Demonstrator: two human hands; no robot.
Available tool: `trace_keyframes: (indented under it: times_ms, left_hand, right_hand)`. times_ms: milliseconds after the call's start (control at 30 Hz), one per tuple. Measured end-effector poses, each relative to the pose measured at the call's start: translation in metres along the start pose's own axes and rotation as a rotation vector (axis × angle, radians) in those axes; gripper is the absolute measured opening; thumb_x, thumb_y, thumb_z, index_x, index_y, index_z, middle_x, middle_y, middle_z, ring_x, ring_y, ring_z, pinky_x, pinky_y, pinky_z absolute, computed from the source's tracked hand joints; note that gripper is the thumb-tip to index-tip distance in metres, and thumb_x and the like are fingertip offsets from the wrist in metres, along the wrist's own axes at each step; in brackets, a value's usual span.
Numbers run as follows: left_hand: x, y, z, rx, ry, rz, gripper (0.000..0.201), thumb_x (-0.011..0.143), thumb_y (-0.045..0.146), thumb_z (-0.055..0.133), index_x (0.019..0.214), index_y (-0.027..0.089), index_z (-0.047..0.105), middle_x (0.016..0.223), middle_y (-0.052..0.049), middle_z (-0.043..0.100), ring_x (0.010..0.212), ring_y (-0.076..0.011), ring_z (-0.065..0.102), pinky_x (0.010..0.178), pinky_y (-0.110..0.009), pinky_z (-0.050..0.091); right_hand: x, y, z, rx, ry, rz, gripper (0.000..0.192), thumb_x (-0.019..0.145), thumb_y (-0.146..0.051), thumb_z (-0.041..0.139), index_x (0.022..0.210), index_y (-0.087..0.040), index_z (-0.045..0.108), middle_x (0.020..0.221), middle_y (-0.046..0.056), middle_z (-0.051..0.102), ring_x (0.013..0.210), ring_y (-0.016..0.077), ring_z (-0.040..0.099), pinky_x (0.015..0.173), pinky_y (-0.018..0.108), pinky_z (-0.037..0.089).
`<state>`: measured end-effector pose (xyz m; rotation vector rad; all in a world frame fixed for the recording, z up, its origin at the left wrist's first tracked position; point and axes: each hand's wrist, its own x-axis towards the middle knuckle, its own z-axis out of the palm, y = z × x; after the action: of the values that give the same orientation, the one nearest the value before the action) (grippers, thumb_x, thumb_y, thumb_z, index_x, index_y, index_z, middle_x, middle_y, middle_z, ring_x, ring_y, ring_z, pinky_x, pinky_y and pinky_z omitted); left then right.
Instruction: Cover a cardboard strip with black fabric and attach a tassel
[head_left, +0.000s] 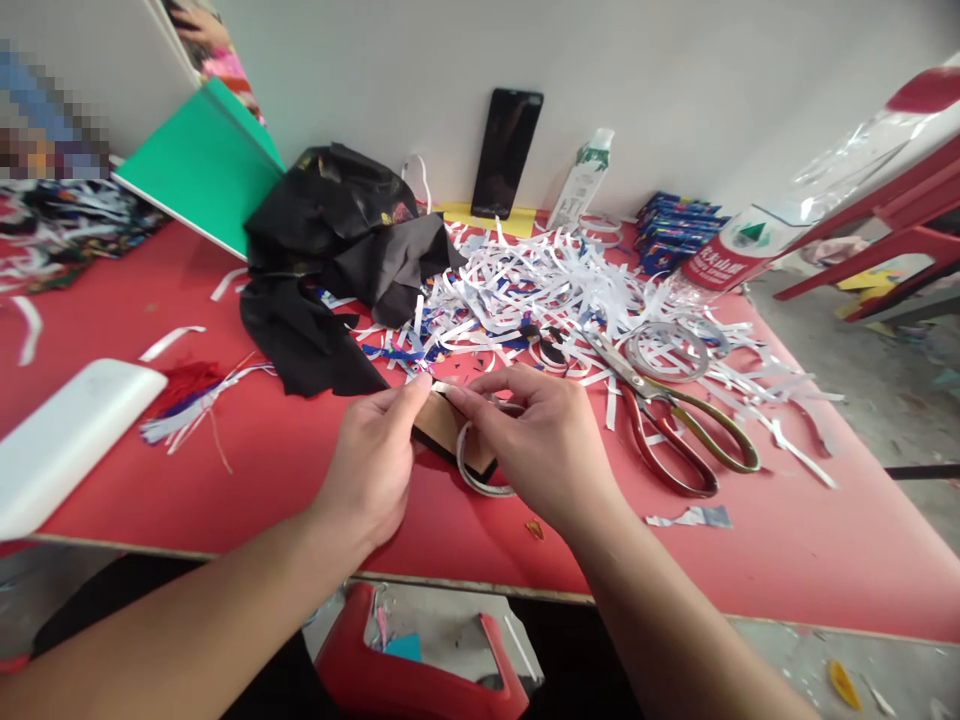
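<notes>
head view: the left hand [373, 462] and the right hand [541, 447] both pinch a small brown card [448, 427] just over the red bench [247, 470]. fingers closed on its top edge. a white tape ring [480, 483] hangs by it. the card looks light, thin and bendy; hold it by the edges.

Two bare forearms enter from the lower edge, ending in the left hand [373, 462] and the right hand [541, 440]. No sleeves, gloves, rings, watch or bracelets are visible. Fingernails are short and unpainted. Dark clothing shows beneath the left forearm.
</notes>
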<state>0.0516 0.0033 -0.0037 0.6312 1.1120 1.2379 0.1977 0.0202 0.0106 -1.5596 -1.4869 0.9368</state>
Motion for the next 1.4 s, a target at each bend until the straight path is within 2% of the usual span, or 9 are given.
trace_keyframes:
  times_ms: [100,200,300,400,500,633,833,1167,1400]
  left_hand:
    - [0.0,0.0,0.0,0.009,0.001,0.02,0.032,0.093,0.052,0.079,0.088,0.02,0.08,0.087,-0.004,0.08,0.08,-0.0192,0.072,0.073,-0.03,0.054]
    - [0.001,0.001,0.0,0.044,0.006,0.05,0.036,0.091,0.055,0.081,0.084,0.02,0.079,0.085,-0.004,0.078,0.073,-0.0154,0.065,0.067,-0.027,0.051]
    - [0.002,0.001,0.0,0.095,0.015,0.06,0.037,0.09,0.056,0.081,0.081,0.02,0.079,0.081,-0.004,0.076,0.069,-0.0137,0.061,0.062,-0.026,0.047]
    - [0.002,0.0,-0.001,0.107,-0.035,0.079,0.037,0.093,0.055,0.079,0.085,0.019,0.082,0.087,-0.007,0.08,0.075,-0.0172,0.067,0.067,-0.028,0.052]
    - [0.001,-0.002,-0.001,0.108,-0.113,0.098,0.032,0.097,0.051,0.075,0.093,0.021,0.084,0.095,-0.008,0.082,0.09,-0.0224,0.074,0.077,-0.032,0.057]
    - [0.0,-0.004,-0.003,0.17,-0.155,0.136,0.029,0.102,0.049,0.07,0.1,0.024,0.084,0.101,-0.005,0.083,0.1,-0.0234,0.074,0.088,-0.034,0.058]
    - [0.0,-0.006,-0.008,0.264,-0.132,0.162,0.03,0.103,0.05,0.068,0.104,0.024,0.084,0.099,-0.004,0.082,0.09,-0.0216,0.073,0.081,-0.032,0.057]
    - [0.0,-0.005,-0.002,0.138,-0.099,0.144,0.029,0.101,0.05,0.071,0.101,0.023,0.083,0.104,-0.007,0.084,0.104,-0.0264,0.078,0.086,-0.036,0.062]
    - [-0.001,-0.008,-0.008,0.246,-0.072,0.127,0.038,0.098,0.059,0.072,0.105,0.023,0.081,0.087,-0.004,0.08,0.082,-0.0229,0.075,0.069,-0.033,0.059]
  right_hand:
    - [-0.001,-0.005,-0.006,0.032,0.16,-0.117,0.025,0.088,-0.043,0.081,0.076,-0.022,0.081,0.07,0.003,0.071,0.058,0.0145,0.058,0.051,0.028,0.039]
    - [-0.002,-0.012,-0.019,0.045,0.297,-0.197,0.023,0.089,-0.041,0.081,0.076,-0.022,0.08,0.065,0.0,0.066,0.052,0.0115,0.049,0.049,0.027,0.036]
    - [-0.003,-0.015,-0.03,0.085,0.072,-0.107,0.03,0.088,-0.047,0.082,0.073,-0.021,0.079,0.052,-0.004,0.052,0.046,0.0095,0.037,0.043,0.026,0.027]
    - [-0.002,-0.014,-0.03,0.131,-0.127,0.023,0.035,0.084,-0.051,0.084,0.072,-0.019,0.078,0.049,-0.005,0.046,0.045,0.0085,0.032,0.041,0.025,0.021]
    - [0.001,-0.011,-0.023,0.104,-0.103,0.059,0.031,0.086,-0.046,0.081,0.072,-0.019,0.076,0.048,-0.007,0.043,0.045,0.008,0.03,0.041,0.024,0.02]
    - [0.002,-0.009,-0.018,0.031,-0.093,0.059,0.028,0.09,-0.043,0.076,0.073,-0.02,0.076,0.051,-0.005,0.05,0.045,0.0086,0.034,0.042,0.025,0.021]
    - [0.001,-0.009,-0.018,-0.003,-0.095,0.054,0.029,0.092,-0.041,0.074,0.071,-0.021,0.072,0.057,-0.003,0.059,0.049,0.0113,0.047,0.046,0.026,0.028]
    - [0.001,-0.011,-0.019,0.066,-0.07,0.054,0.025,0.091,-0.039,0.077,0.074,-0.02,0.075,0.053,-0.005,0.054,0.045,0.0086,0.036,0.046,0.027,0.021]
    - [0.0,-0.01,-0.011,0.114,-0.096,0.1,0.028,0.092,-0.041,0.076,0.074,-0.02,0.072,0.053,-0.006,0.051,0.046,0.0078,0.034,0.045,0.026,0.023]
